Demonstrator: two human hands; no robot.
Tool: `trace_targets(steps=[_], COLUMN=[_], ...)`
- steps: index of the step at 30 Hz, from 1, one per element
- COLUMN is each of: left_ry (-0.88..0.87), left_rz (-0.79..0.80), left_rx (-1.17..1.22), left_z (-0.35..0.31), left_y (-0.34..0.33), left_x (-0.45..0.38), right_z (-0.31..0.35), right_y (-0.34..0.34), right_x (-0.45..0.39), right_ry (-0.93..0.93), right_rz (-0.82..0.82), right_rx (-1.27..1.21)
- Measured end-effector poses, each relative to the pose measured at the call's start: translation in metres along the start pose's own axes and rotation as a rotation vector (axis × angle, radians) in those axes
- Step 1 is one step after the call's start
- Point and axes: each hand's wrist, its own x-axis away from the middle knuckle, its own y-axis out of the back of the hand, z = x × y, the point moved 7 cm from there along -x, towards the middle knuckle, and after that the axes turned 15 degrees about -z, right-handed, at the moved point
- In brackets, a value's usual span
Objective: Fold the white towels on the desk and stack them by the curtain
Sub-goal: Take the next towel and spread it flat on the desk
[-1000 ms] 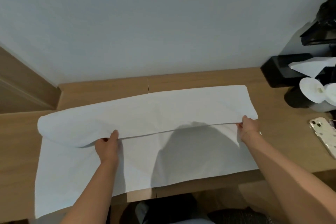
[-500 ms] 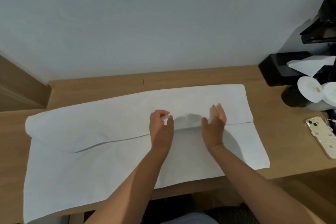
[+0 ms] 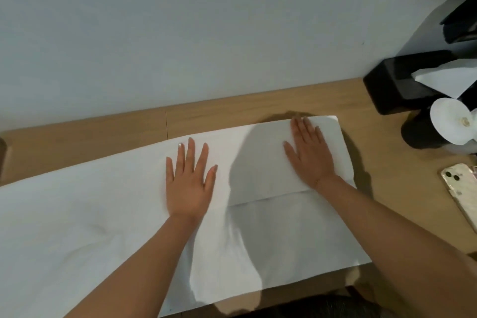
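The left hand (image 3: 189,181) and right hand (image 3: 311,153) both lie flat, fingers spread wide, pressing the folded-over flap of the white towel (image 3: 271,235) against the wooden worktop (image 3: 219,113), probably to smooth it.

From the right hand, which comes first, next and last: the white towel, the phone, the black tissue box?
From the right hand:
1. White towel: directly under the palm, touching.
2. Black tissue box: to its right, by the wall.
3. Phone: far right, near the desk's front edge; only slightly farther than the box.
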Motion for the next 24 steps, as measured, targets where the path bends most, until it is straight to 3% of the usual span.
trace_targets(steps=[3, 7, 10, 12, 14, 21, 24], left_ry=[-0.007, -0.004, 0.057, 0.268, 0.482, 1.125, 1.356], left_rz=[-0.004, 0.021, 0.069, 0.074, -0.101, -0.580, -0.596], left_rx=[-0.003, 0.026, 0.270, 0.639, 0.814, 0.788, 0.641], left_z=[0.000, -0.003, -0.001, 0.011, 0.045, 0.208, 0.279], left_y=[-0.001, -0.001, 0.006, 0.027, 0.064, 0.141, 0.141], left_x=[0.000, -0.001, -0.006, -0.007, -0.001, 0.074, 0.101], right_z=[-0.041, -0.046, -0.024, 0.013, 0.073, 0.316, 0.377], right_y=[0.011, 0.013, 0.009, 0.005, 0.001, -0.010, -0.028], right_x=[-0.002, -0.004, 0.000, 0.004, 0.008, 0.030, 0.036], right_ry=[-0.037, -0.085, -0.153, -0.083, 0.062, 0.535, 0.572], right_rz=[0.010, 0.007, -0.038, -0.048, -0.039, 0.062, 0.126], right_rx=[0.044, 0.060, 0.007, -0.066, -0.150, -0.374, -0.346])
